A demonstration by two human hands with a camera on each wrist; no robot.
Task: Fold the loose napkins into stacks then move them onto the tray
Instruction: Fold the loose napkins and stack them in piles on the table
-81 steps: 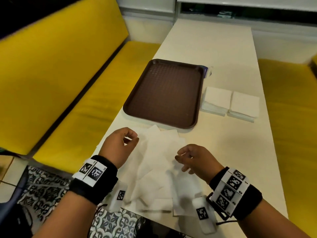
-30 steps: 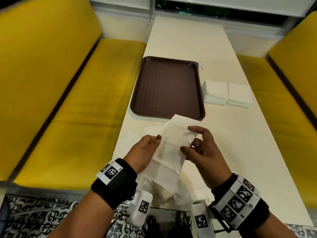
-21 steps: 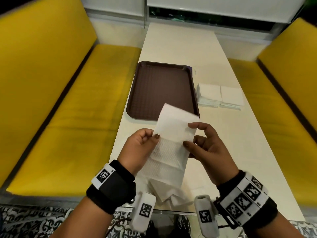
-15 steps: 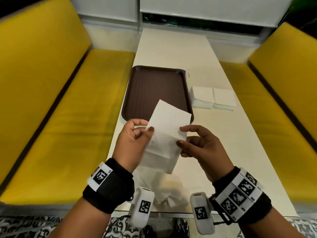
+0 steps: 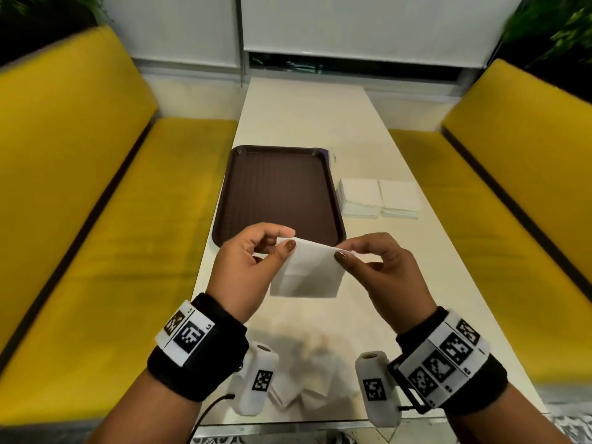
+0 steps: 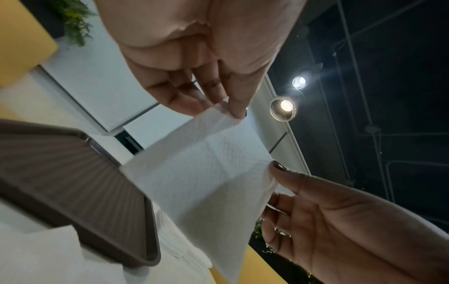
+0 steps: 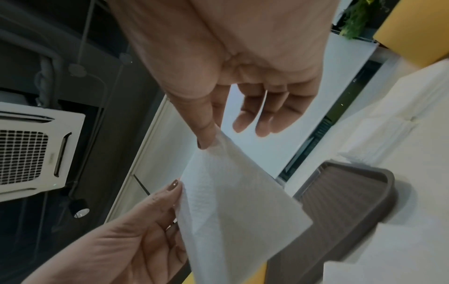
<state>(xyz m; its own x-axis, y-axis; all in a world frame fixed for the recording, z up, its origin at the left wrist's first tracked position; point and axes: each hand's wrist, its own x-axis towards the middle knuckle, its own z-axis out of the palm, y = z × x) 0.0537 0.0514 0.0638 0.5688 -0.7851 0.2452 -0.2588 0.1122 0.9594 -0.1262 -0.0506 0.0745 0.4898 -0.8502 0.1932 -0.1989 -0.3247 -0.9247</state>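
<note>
From the head camera I see my left hand and my right hand raised above the long cream-white table, sharing one white embossed paper napkin between them. The left hand pinches the napkin's top edge at its ten o'clock corner between thumb and forefinger; the right hand pinches the same edge at its two o'clock corner the same way, its other fingers loosely spread behind. The sheet hangs down from that edge, folded over on itself, with a crease showing across its face. It is clear of the table.

In the left wrist view the napkin stretches from the left fingertips to the right thumb, and the right wrist view shows the same sheet from the other side.

The dark brown rectangular plastic tray lies on the table at twelve o'clock from the hands, its near rim just behind the napkin's top edge in the picture. At two o'clock, just beside the tray's right side, two stacks of folded white napkins sit side by side, touching each other. At six o'clock, below my wrists near the table's near edge, lies a rumpled heap of loose white napkins. Yellow padded bench seats flank the table at nine and three o'clock.
</note>
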